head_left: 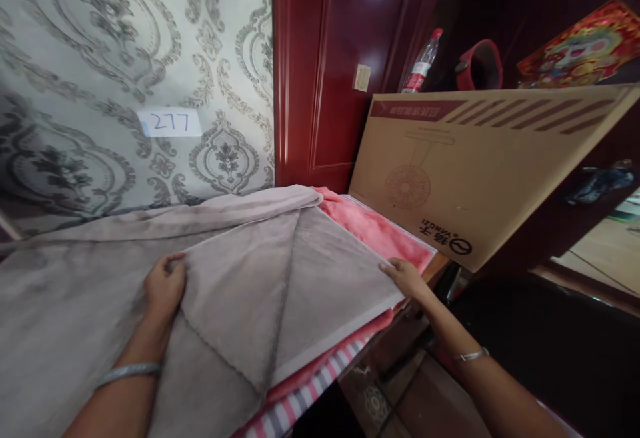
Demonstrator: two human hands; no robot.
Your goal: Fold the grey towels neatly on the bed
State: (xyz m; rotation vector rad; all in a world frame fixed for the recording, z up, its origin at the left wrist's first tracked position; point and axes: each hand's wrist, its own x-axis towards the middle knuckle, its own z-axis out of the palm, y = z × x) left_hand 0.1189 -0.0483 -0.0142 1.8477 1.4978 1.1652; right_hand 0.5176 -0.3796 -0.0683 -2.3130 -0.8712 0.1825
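Observation:
A grey plush blanket (240,278) with a pale hem lies spread out, part of it folded over on itself. My left hand (166,283) pinches a corner of the folded layer, fingers closed around its edge. At the blanket's right edge, my right hand (403,277) grips the hem between thumb and fingers. Beneath the grey blanket a coral-pink plush cloth (377,228) shows along the right and front sides. Under that, a striped pink, grey and white cloth (305,395) hangs along the front edge.
A large cardboard box (440,165) leans at the right, with a bottle (423,65) and a red band (480,68) behind it. Patterned wallpaper with a paper label (171,122) reading 277 stands behind the blanket, beside a dark red door panel (320,65). A black surface (550,351) lies lower right.

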